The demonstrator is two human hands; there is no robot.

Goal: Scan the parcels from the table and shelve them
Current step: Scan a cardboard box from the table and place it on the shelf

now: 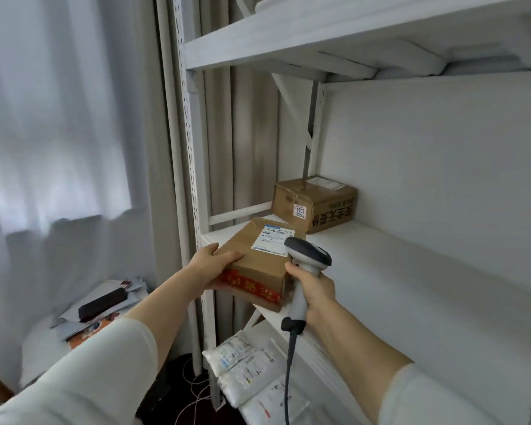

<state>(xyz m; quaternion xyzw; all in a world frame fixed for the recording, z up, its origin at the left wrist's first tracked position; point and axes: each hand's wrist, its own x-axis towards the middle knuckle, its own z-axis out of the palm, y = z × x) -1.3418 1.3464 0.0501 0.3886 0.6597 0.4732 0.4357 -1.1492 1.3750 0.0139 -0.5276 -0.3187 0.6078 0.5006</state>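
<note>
Single view: wide-angle camera, head-worn. Looks forward and slightly down along both outstretched forearms. Faces the white metal shelving unit (380, 265) at close range, obliquely from its left end; pale sheer curtain (59, 118) at frame left.

A parcel (258, 256) sits between the hands, the left hand (210, 265) gripping its near left corner and its far end over the shelf board (411, 271). The right hand (311, 289) holds a scanner (307, 259) just right of it. Beyond both hands a second box (314, 204) stands on that board. Below the hands lie mailers (252, 372), and papers (98, 305) lie lower left.
</note>
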